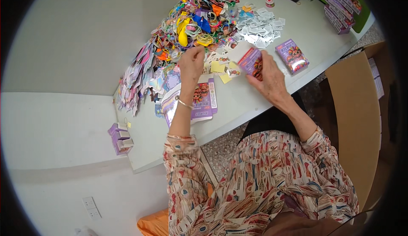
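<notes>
My right hand [272, 76] grips a small purple carton [250, 60] with cartoon figures on it, its white flap standing up at the end toward the pile. My left hand [192, 64] is raised at the near edge of a heap of colourful trinkets [212, 23]. Its fingers are curled together; whatever is between them is too small to make out. Under my left forearm lie flattened purple cartons [205, 110]. Between the hands are yellow paper squares [218, 67] and small stickers. To the right stands a closed purple carton [293, 57].
Small white packets [261, 28] are piled behind the held carton. Stacked purple cartons [340, 11] stand at the far right. Shiny sheets [136, 76] spread along the left. An open cardboard box [355, 121] sits beside the table's right edge. A purple holder [120, 139] is at the left edge.
</notes>
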A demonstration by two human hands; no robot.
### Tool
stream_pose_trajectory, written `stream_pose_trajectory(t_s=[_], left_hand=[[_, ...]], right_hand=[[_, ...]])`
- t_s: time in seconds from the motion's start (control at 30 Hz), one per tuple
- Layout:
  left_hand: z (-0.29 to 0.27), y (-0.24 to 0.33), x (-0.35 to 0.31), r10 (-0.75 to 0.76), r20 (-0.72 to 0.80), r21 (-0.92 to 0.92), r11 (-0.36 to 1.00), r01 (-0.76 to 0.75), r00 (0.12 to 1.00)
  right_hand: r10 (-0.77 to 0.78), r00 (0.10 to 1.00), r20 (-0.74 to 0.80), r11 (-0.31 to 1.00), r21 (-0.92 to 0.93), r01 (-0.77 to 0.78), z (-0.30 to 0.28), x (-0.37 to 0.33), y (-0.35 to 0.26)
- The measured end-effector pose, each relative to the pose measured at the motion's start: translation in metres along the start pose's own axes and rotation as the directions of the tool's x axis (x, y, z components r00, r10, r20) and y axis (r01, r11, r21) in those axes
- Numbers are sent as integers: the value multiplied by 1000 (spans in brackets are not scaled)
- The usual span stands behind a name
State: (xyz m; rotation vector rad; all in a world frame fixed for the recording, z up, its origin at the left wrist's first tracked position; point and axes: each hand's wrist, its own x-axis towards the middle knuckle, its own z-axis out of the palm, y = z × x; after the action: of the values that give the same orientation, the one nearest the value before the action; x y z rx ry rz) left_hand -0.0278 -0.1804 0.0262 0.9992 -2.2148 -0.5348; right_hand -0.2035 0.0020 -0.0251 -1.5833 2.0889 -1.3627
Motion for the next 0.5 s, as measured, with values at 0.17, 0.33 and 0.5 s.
stream_pose_trajectory(t_s=[0.17,0.33,0.5], left_hand=[[16,3,-21,120,374,279,931,-235,919],[25,3,-28,-96,368,441,894,-82,925],[24,-23,-27,73,321,204,968,-144,944]], right_hand=[[68,997,-22,998,-11,-68,-14,0,8],[34,999,-21,998,-44,-35,-16,-3,11],[22,999,-26,999,-48,-23,-14,-3,10]])
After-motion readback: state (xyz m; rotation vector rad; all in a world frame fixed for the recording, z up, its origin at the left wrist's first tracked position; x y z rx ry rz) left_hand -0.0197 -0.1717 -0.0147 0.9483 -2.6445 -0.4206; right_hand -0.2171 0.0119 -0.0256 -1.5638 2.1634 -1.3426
